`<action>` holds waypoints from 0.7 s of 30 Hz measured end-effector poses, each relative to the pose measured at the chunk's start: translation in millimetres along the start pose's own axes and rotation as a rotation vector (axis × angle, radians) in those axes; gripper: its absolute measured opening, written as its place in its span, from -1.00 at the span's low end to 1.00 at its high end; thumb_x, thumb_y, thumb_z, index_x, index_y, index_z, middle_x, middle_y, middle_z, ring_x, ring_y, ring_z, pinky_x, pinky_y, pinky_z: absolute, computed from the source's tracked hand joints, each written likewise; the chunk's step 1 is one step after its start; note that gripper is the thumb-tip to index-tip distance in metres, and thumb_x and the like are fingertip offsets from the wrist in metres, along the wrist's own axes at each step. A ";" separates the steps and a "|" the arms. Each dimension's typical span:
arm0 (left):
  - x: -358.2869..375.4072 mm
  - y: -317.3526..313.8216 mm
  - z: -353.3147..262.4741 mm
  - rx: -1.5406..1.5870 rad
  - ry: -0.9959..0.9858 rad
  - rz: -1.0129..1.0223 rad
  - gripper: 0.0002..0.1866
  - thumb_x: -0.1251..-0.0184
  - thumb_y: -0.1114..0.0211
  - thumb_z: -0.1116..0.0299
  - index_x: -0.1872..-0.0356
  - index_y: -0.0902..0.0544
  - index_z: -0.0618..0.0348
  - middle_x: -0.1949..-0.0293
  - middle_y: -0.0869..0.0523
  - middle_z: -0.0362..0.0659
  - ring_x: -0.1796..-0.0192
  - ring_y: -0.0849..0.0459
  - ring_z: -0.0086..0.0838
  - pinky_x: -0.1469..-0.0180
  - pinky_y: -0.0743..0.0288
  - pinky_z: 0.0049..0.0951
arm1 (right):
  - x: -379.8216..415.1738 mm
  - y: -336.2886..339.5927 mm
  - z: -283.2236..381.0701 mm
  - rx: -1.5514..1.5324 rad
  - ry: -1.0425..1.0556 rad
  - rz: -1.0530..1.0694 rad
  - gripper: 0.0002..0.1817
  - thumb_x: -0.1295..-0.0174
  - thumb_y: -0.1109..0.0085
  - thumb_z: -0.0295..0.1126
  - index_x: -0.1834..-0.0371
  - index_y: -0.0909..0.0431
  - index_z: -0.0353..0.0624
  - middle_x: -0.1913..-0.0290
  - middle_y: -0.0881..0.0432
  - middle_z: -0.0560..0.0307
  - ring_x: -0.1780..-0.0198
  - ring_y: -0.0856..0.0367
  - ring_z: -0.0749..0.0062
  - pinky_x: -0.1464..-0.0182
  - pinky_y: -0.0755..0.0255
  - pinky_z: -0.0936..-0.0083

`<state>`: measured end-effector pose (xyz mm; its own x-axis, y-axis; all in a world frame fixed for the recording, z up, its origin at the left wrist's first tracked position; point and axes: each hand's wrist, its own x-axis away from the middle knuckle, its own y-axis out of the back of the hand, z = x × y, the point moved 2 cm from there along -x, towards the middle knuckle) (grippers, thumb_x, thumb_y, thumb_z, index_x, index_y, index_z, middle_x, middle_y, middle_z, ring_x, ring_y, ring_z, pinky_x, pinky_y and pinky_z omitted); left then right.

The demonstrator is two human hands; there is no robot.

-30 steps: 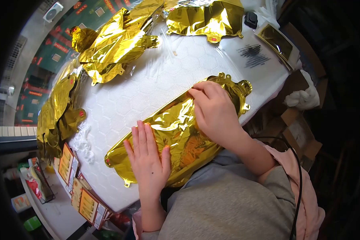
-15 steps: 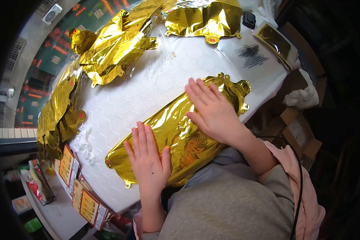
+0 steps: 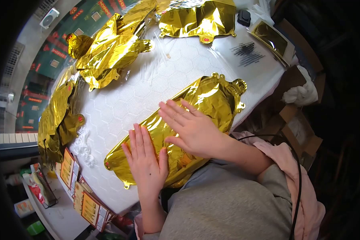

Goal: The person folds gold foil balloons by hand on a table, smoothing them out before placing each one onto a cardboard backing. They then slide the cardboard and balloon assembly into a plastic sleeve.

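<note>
A gold foil balloon (image 3: 216, 96), looking largely flat and creased, lies across the table in front of me. My left hand (image 3: 146, 164) rests on its left part with the palm down and fingers stretched out. Flat on the middle of the foil lies my right hand (image 3: 190, 128), fingers extended toward the upper left. Neither hand grips anything. Small tabs stick out at the balloon's right end and lower left corner. Part of its printed pattern is covered by my hands.
More gold foil balloons (image 3: 108, 56) lie along the far edge, with another (image 3: 54, 124) at the left. White strings (image 3: 83, 148) are bunched near printed cards (image 3: 90, 208). A black object (image 3: 244, 18) and a clear bag (image 3: 248, 52) sit at far right, beside cardboard boxes (image 3: 302, 132).
My right hand has slid left and slightly down over the foil, from the balloon's right part to its middle. My left hand stays in nearly the same place.
</note>
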<state>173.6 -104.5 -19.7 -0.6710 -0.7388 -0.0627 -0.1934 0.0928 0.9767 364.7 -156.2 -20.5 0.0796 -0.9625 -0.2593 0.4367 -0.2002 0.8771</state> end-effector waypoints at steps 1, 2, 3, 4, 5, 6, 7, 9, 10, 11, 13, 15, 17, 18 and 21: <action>0.1 0.6 -0.3 0.003 0.004 0.001 -0.18 -0.58 -0.16 0.09 -0.71 -0.15 0.30 -0.75 -0.11 0.07 -0.78 -0.04 -0.04 -0.72 0.23 0.20 | 0.6 5.9 -9.6 0.032 -0.041 0.006 -0.22 -0.58 -0.09 0.01 -0.65 -0.25 -0.34 -0.71 -0.23 -0.18 -0.74 -0.14 0.02 -0.71 0.00 0.03; 0.4 1.0 -0.2 0.003 0.004 0.001 -0.18 -0.58 -0.16 0.09 -0.71 -0.15 0.30 -0.75 -0.11 0.07 -0.78 -0.04 -0.04 -0.72 0.23 0.20 | 1.3 9.8 -18.9 0.063 -0.065 -0.015 -0.24 -0.59 -0.08 -0.02 -0.64 -0.26 -0.36 -0.69 -0.26 -0.19 -0.74 -0.15 0.00 -0.71 0.00 0.04; 0.4 1.1 -0.3 0.000 0.003 -0.001 -0.18 -0.58 -0.16 0.09 -0.71 -0.15 0.30 -0.75 -0.11 0.07 -0.78 -0.04 -0.04 -0.72 0.23 0.20 | 2.4 13.9 -28.4 0.064 -0.064 -0.014 -0.24 -0.59 -0.08 -0.02 -0.64 -0.26 -0.36 -0.69 -0.26 -0.19 -0.74 -0.15 0.00 -0.71 0.00 0.04; 0.4 1.1 -0.7 -0.002 0.001 -0.003 -0.18 -0.58 -0.16 0.09 -0.71 -0.15 0.30 -0.75 -0.12 0.07 -0.77 -0.04 -0.04 -0.73 0.23 0.20 | 4.2 19.1 -39.4 0.121 -0.123 -0.029 -0.27 -0.60 -0.06 -0.05 -0.64 -0.27 -0.35 -0.69 -0.27 -0.19 -0.73 -0.16 -0.01 -0.71 0.00 0.03; 0.6 0.9 -0.8 0.001 0.001 -0.005 -0.18 -0.58 -0.16 0.09 -0.71 -0.15 0.30 -0.75 -0.12 0.07 -0.77 -0.04 -0.04 -0.73 0.23 0.20 | 7.1 25.2 -50.3 0.180 -0.182 -0.044 -0.30 -0.61 -0.04 -0.07 -0.64 -0.28 -0.33 -0.68 -0.29 -0.19 -0.73 -0.17 -0.01 -0.71 0.01 0.02; 0.6 0.9 -0.6 0.006 0.006 -0.005 -0.18 -0.57 -0.16 0.09 -0.71 -0.15 0.29 -0.75 -0.12 0.07 -0.77 -0.04 -0.04 -0.73 0.23 0.20 | 10.5 33.3 -60.5 0.183 -0.181 -0.044 -0.30 -0.61 -0.04 -0.07 -0.64 -0.28 -0.33 -0.68 -0.29 -0.19 -0.73 -0.17 -0.01 -0.71 0.01 0.02; 0.2 0.9 -0.3 0.012 0.010 -0.005 -0.17 -0.57 -0.17 0.09 -0.71 -0.15 0.29 -0.75 -0.12 0.07 -0.77 -0.04 -0.04 -0.73 0.23 0.19 | 15.0 45.1 -70.9 0.208 -0.225 -0.101 -0.33 -0.58 -0.10 -0.11 -0.61 -0.33 -0.28 -0.66 -0.32 -0.17 -0.72 -0.18 -0.03 -0.70 -0.01 0.00; -0.4 0.6 -0.2 0.015 0.007 -0.011 -0.17 -0.57 -0.17 0.10 -0.71 -0.15 0.29 -0.75 -0.12 0.07 -0.77 -0.05 -0.04 -0.73 0.22 0.19 | 29.5 72.7 -80.2 0.235 -0.267 -0.155 -0.36 -0.55 -0.16 -0.14 -0.58 -0.38 -0.24 -0.64 -0.35 -0.16 -0.71 -0.20 -0.05 -0.70 -0.02 -0.02; -0.2 0.3 -0.3 0.015 0.005 -0.013 -0.17 -0.56 -0.18 0.10 -0.71 -0.15 0.29 -0.74 -0.13 0.07 -0.77 -0.05 -0.03 -0.73 0.22 0.20 | 36.7 90.5 -81.0 0.070 -0.259 -0.117 -0.40 -0.45 -0.29 -0.18 -0.48 -0.47 -0.18 -0.60 -0.41 -0.13 -0.69 -0.24 -0.07 -0.69 -0.04 -0.01; -0.1 0.0 -0.3 0.018 0.005 -0.011 -0.17 -0.56 -0.18 0.10 -0.71 -0.15 0.29 -0.74 -0.13 0.07 -0.77 -0.05 -0.03 -0.73 0.22 0.20 | 43.5 101.9 -82.8 -0.096 -0.252 -0.079 -0.44 -0.35 -0.42 -0.23 -0.39 -0.56 -0.13 -0.55 -0.47 -0.10 -0.67 -0.27 -0.08 -0.69 -0.07 0.00; -0.6 0.0 -0.4 0.029 0.006 -0.024 -0.17 -0.56 -0.18 0.11 -0.71 -0.16 0.28 -0.74 -0.14 0.07 -0.77 -0.07 -0.03 -0.72 0.20 0.20 | 58.0 111.9 -87.0 -0.103 -0.214 -0.030 -0.46 -0.23 -0.52 -0.25 -0.27 -0.61 -0.12 -0.49 -0.51 -0.07 -0.63 -0.32 -0.08 -0.68 -0.09 0.04; -0.6 0.8 -1.7 0.051 0.014 -0.027 -0.19 -0.55 -0.18 0.15 -0.71 -0.16 0.24 -0.74 -0.14 0.04 -0.77 -0.06 -0.04 -0.73 0.21 0.18 | 64.6 111.3 -90.2 -0.109 -0.177 0.018 -0.48 -0.11 -0.61 -0.28 -0.15 -0.66 -0.11 -0.43 -0.56 -0.03 -0.59 -0.37 -0.07 -0.67 -0.12 0.07; -1.0 2.1 -2.7 0.070 0.021 -0.029 -0.21 -0.55 -0.17 0.20 -0.72 -0.17 0.21 -0.75 -0.14 0.01 -0.78 -0.05 -0.06 -0.74 0.23 0.16 | 70.0 103.4 -98.4 -0.284 -0.246 -0.019 -0.55 -0.07 -0.65 -0.29 0.00 -0.69 -0.12 -0.39 -0.58 0.00 -0.55 -0.42 -0.02 -0.67 -0.11 0.03; -1.1 2.9 -2.9 0.074 0.026 -0.029 -0.21 -0.55 -0.18 0.21 -0.72 -0.18 0.19 -0.75 -0.15 0.01 -0.77 -0.05 -0.06 -0.74 0.22 0.16 | 70.1 103.3 -98.5 -0.284 -0.249 -0.020 -0.55 -0.07 -0.65 -0.29 0.00 -0.69 -0.12 -0.39 -0.58 0.00 -0.55 -0.42 -0.02 -0.67 -0.11 0.03; -2.2 3.7 -3.3 0.077 0.033 -0.029 -0.22 -0.54 -0.18 0.22 -0.72 -0.19 0.19 -0.74 -0.16 0.00 -0.77 -0.06 -0.06 -0.73 0.21 0.16 | 67.7 103.4 -99.5 -0.295 -0.240 -0.044 -0.59 -0.07 -0.65 -0.28 0.04 -0.73 -0.13 -0.37 -0.60 0.03 -0.51 -0.46 0.03 -0.66 -0.12 -0.06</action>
<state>176.8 -104.7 -15.3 -0.6406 -0.7635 -0.0823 -0.2676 0.1215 0.9559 504.4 -223.8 12.5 -0.1418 -0.9766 -0.1617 0.6773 -0.2148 0.7037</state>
